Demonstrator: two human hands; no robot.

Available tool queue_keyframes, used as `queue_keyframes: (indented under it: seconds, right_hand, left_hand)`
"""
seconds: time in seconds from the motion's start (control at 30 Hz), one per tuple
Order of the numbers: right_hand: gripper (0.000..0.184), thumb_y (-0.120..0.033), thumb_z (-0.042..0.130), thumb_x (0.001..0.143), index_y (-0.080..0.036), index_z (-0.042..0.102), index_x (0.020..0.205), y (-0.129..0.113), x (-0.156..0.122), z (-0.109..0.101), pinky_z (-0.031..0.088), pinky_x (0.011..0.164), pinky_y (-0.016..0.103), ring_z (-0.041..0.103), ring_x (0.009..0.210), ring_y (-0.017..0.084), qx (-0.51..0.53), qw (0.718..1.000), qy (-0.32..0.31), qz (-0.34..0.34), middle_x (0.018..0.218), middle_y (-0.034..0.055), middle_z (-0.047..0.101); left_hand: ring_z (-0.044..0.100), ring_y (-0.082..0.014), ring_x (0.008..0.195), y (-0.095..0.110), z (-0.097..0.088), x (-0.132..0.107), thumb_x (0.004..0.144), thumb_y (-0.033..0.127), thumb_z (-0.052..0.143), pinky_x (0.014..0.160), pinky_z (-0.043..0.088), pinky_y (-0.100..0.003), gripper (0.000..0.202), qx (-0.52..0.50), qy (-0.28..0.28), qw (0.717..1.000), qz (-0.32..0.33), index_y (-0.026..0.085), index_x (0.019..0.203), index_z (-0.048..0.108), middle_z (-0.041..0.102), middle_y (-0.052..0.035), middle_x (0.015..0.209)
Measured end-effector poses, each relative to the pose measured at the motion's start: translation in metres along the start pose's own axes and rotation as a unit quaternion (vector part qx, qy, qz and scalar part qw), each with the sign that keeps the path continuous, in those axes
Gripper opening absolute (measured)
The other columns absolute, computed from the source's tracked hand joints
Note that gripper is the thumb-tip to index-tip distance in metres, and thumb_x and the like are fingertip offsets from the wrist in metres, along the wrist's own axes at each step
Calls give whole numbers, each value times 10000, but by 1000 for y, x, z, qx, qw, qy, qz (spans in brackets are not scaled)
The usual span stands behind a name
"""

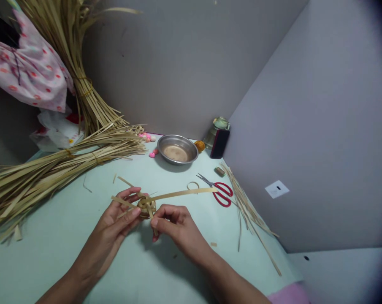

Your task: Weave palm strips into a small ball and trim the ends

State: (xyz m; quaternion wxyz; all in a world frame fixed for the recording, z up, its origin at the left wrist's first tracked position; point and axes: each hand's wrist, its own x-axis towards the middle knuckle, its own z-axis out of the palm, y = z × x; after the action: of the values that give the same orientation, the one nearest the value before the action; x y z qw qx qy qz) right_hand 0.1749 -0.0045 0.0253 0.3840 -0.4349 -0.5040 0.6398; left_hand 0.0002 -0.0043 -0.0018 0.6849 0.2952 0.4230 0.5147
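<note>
A small round woven piece of straw strips (pixel 147 207) is held above the table, with several loose strip ends sticking out of it. My left hand (pixel 119 219) grips its left side between thumb and fingers. At its lower right, my right hand (pixel 172 223) pinches one of the flat strips that comes off the weave. One long strip end (pixel 184 192) reaches right from the piece, toward the red-handled scissors (pixel 220 192). Part of the weave is covered by my fingers.
Bundles of dry strips (pixel 67 164) lie at the left, and another bundle (pixel 79 84) leans upright behind. A metal bowl of water (pixel 177 150) stands at the back, near a phone (pixel 220 143) propped on a jar (pixel 211 134). Loose strips (pixel 246 202) lie along the right edge.
</note>
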Motion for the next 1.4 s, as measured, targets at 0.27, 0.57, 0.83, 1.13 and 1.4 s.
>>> queue_keyframes:
  seconds: [0.27,0.57,0.83,1.13,1.4]
  right_hand:
    - [271,-384,750,778,-160,639,674,6,3,4,357,498,215,440,486,74,-3,997,82,-14,560,-44,551]
    - [315,-430,783,743,-154,634,728,10,4,8,414,440,205,511,412,86,52,997,46,37,507,-51,562]
    - [248,-299,829,668,-144,655,754,11,5,11,488,547,216,580,490,91,56,997,35,45,566,-30,634]
    - [195,-337,762,746,-179,647,744,10,9,-1,388,489,229,469,494,89,-23,993,112,-26,588,-51,550]
    - [133,-336,807,750,-217,772,798,5,13,-17,463,799,315,602,901,189,-86,990,78,-83,974,39,654]
  left_hand:
    - [619,-280,1225,-1,1,-1,791,288,827,909,553,-282,367,31,-5,998,56,304,1135,700,650,-31,1301]
    - [674,-191,982,-6,-1,1,804,341,827,823,527,-272,397,79,-4,994,77,291,1102,569,686,2,1089]
    - [643,-123,937,-9,-4,6,913,377,709,843,508,-238,237,86,11,992,97,292,1074,556,607,41,1123]
    - [637,-241,1147,-7,-3,2,903,400,705,967,474,-359,376,108,-36,991,71,338,1220,512,646,-7,1212]
    - [696,-228,1040,-10,1,3,888,359,732,941,494,-370,560,57,-121,991,-9,379,1340,402,655,-3,1212]
